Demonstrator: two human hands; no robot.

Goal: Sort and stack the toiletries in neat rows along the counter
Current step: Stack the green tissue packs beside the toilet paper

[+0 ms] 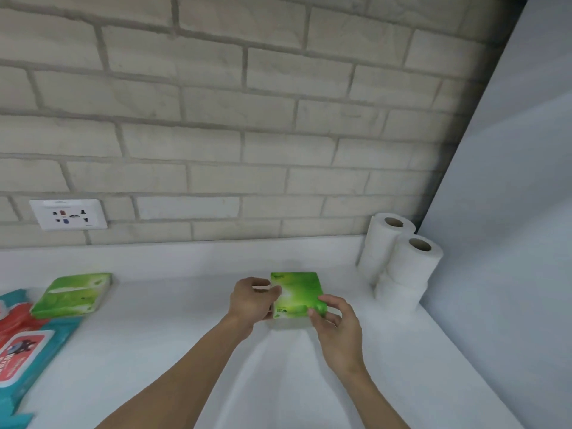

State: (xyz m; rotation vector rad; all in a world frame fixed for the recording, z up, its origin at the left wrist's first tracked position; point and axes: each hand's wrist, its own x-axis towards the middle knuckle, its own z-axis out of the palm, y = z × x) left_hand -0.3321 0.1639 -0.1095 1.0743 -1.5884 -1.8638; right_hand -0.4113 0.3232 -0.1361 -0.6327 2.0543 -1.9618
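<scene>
A green tissue pack point(296, 292) sits in the middle of the white counter point(173, 329), held from both sides. My left hand point(252, 300) grips its left edge with curled fingers. My right hand point(335, 323) pinches its front right corner. A second green tissue pack point(72, 294) lies at the left. Beside it, partly cut off by the frame, lie teal and red wet-wipe packs point(28, 351). White toilet paper rolls point(400, 261) stand stacked in the back right corner.
A brick wall point(247, 119) runs along the back of the counter, with a white socket plate point(68, 214) low on the left. A pale panel point(510, 212) closes off the right side next to the rolls.
</scene>
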